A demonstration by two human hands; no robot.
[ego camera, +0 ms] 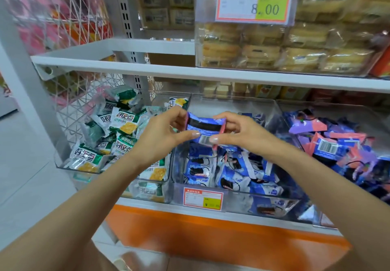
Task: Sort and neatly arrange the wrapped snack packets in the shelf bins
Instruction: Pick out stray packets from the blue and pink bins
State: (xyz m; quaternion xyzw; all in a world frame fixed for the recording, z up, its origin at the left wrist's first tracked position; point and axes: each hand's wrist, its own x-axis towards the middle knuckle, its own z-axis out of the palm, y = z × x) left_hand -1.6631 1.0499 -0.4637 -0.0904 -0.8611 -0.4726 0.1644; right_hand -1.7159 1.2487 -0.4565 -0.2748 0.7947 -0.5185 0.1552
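While the left hand (162, 135) and right hand (236, 131) each pinch one end of a blue, pink-edged packet (205, 129) between thumb and fingers, it hangs above the middle bin (242, 202) of blue-and-white packets. Let go here, it would likely land among the wrong sort: its colours look closer to the purple-and-pink heap in the right bin (316, 104) beyond. A slack pinch would do it.

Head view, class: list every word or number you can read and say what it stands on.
"8.00": price sign on the upper clear bin.
"好吃点": green-and-white packets, printed sideways.
Too blurred to read: lower price tag.
No readable text: held blue packet, barcode packet.
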